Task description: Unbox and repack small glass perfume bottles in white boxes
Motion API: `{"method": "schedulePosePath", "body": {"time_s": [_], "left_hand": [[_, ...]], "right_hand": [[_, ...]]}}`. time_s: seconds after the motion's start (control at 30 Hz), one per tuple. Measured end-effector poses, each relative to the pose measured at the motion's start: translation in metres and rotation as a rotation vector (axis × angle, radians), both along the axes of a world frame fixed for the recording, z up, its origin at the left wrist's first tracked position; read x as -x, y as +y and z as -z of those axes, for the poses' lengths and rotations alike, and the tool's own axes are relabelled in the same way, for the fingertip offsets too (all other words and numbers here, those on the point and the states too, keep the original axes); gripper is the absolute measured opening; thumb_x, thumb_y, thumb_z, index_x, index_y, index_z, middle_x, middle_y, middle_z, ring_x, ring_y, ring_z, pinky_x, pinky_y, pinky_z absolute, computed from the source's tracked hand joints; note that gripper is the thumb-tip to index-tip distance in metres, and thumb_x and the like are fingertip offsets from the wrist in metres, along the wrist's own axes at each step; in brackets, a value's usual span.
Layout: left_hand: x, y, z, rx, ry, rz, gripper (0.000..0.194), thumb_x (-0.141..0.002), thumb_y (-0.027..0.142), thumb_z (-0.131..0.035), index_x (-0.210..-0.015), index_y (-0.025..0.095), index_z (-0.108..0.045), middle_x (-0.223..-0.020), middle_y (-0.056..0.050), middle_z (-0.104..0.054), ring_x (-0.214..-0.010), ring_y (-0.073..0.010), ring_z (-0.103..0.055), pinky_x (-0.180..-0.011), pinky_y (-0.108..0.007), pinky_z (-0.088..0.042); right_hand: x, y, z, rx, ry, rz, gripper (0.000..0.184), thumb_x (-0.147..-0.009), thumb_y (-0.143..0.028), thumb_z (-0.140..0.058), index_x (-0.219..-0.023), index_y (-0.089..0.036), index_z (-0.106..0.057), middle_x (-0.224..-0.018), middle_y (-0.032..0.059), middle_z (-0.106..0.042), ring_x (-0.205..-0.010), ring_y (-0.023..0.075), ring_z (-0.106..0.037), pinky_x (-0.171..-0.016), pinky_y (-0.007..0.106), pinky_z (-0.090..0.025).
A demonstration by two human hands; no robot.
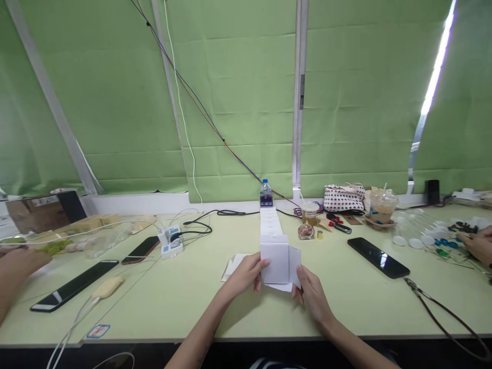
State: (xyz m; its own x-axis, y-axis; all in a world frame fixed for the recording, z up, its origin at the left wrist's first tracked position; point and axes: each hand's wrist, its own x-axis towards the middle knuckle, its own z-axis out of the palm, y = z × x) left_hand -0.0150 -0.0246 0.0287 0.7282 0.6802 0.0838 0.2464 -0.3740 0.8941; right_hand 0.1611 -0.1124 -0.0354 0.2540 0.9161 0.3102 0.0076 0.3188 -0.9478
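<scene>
And here, on the near side of the bottle, the white carton was held up, apparently thin card: light, fairly stiff on its faces, likely to crease if squeezed. Its left edge was gripped by the left hand, thumb across the front; its right side flap was pinched by the right hand. The edges and folds were judged the best hold, the broad face the easiest to dent.

Now the count! Far left of the bottle, one co-worker's hand was seen, then two dark phones, one power strip and, nearer in, some white folded card. In front of the bottle, a row of white boxes was lined up, the number not clearly made out. To its right, one small jar, two drink cups, one patterned pouch and one black phone were spotted; farthest right, one pair of pliers and another co-worker's hand.
</scene>
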Motion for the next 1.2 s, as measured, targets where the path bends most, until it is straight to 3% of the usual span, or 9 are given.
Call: {"method": "schedulePosePath", "body": {"time_s": [0.23,0.33,0.43,0.57,0.63,0.73,0.87,1.07,1.2], "left_hand": [[0.0,-0.004,0.003,0.01,0.002,-0.017,0.049,-0.088,0.061,-0.034,-0.088,0.015,-0.053,-0.039,0.005,-0.052,-0.035,-0.013,-0.051,-0.038,-0.02,-0.037],[0.001,-0.007,-0.001,0.019,-0.018,0.024,0.052,-0.09,0.057,-0.034,-0.11,0.013,-0.053,-0.042,0.006,-0.053,-0.035,-0.0125,-0.052,-0.038,-0.02,-0.037],[0.001,-0.009,-0.004,0.034,-0.067,0.075,0.057,-0.093,0.052,-0.034,-0.138,0.018,-0.029,-0.052,0.006,-0.058,-0.034,-0.0101,-0.053,-0.037,-0.018,-0.04],[0.002,-0.009,-0.006,0.072,-0.141,0.13,0.059,-0.094,0.046,-0.038,-0.143,0.029,-0.01,-0.071,0.003,-0.06,-0.036,-0.0079,-0.056,-0.033,-0.015,-0.04],[0.002,-0.009,-0.007,0.093,-0.173,0.177,0.055,-0.093,0.044,-0.04,-0.14,0.031,-0.015,-0.077,0.002,-0.06,-0.037,-0.0073,-0.058,-0.032,-0.014,-0.039],[0.002,-0.008,-0.009,0.114,-0.211,0.229,0.046,-0.092,0.043,-0.046,-0.132,0.028,-0.028,-0.083,0.0,-0.061,-0.039,-0.0064,-0.058,-0.034,-0.014,-0.04],[0.0,-0.007,-0.007,0.077,-0.227,0.172,0.039,-0.091,0.044,-0.046,-0.124,0.024,-0.039,-0.074,0.002,-0.06,-0.039,-0.007,-0.056,-0.036,-0.015,-0.038],[-0.005,-0.005,0.005,0.03,-0.177,0.086,0.05,-0.09,0.051,-0.044,-0.128,0.02,-0.036,-0.056,0.005,-0.056,-0.04,-0.0124,-0.054,-0.039,-0.021,-0.041],[-0.01,-0.005,0.012,0.044,-0.158,0.055,0.051,-0.088,0.053,-0.045,-0.126,0.021,-0.039,-0.059,0.003,-0.057,-0.042,-0.0142,-0.056,-0.041,-0.024,-0.043]], "right_hand": [[-0.004,0.007,-0.002,0.033,0.008,-0.045,0.045,-0.083,-0.061,-0.05,-0.081,-0.017,-0.058,-0.046,-0.0066,-0.044,-0.037,0.0067,-0.038,-0.035,0.018,-0.028],[-0.005,0.009,-0.005,0.042,0.026,-0.066,0.046,-0.082,-0.061,-0.051,-0.091,-0.017,-0.059,-0.053,-0.0064,-0.045,-0.037,0.0059,-0.037,-0.034,0.018,-0.027],[-0.005,0.008,-0.007,0.096,0.039,-0.079,0.049,-0.082,-0.063,-0.049,-0.098,-0.018,-0.058,-0.054,-0.007,-0.045,-0.034,0.0046,-0.032,-0.031,0.017,-0.023],[-0.003,0.004,-0.012,0.111,0.078,-0.059,0.048,-0.08,-0.064,-0.051,-0.092,-0.018,-0.06,-0.049,-0.0087,-0.038,-0.034,0.0048,-0.025,-0.033,0.018,-0.02],[-0.001,0.003,-0.014,0.109,0.096,-0.055,0.049,-0.08,-0.064,-0.051,-0.092,-0.018,-0.061,-0.047,-0.0083,-0.038,-0.035,0.0062,-0.026,-0.034,0.02,-0.021],[0.001,0.001,-0.015,0.079,0.11,-0.049,0.051,-0.08,-0.064,-0.051,-0.106,-0.02,-0.058,-0.056,-0.0042,-0.051,-0.042,0.0105,-0.041,-0.038,0.021,-0.029],[0.003,-0.001,-0.011,0.028,0.081,-0.037,0.047,-0.086,-0.06,-0.045,-0.117,-0.025,-0.044,-0.074,-0.0018,-0.061,-0.066,0.0173,-0.058,-0.061,0.026,-0.045],[-0.005,0.003,-0.003,0.0,-0.119,0.065,0.035,-0.089,-0.054,-0.041,-0.103,-0.022,-0.044,-0.088,0.0024,-0.06,-0.075,0.0185,-0.057,-0.07,0.03,-0.047],[-0.011,0.006,-0.001,-0.011,-0.196,0.121,0.039,-0.09,-0.049,-0.04,-0.119,-0.024,-0.035,-0.1,0.0046,-0.059,-0.077,0.0185,-0.057,-0.071,0.031,-0.047]]}}
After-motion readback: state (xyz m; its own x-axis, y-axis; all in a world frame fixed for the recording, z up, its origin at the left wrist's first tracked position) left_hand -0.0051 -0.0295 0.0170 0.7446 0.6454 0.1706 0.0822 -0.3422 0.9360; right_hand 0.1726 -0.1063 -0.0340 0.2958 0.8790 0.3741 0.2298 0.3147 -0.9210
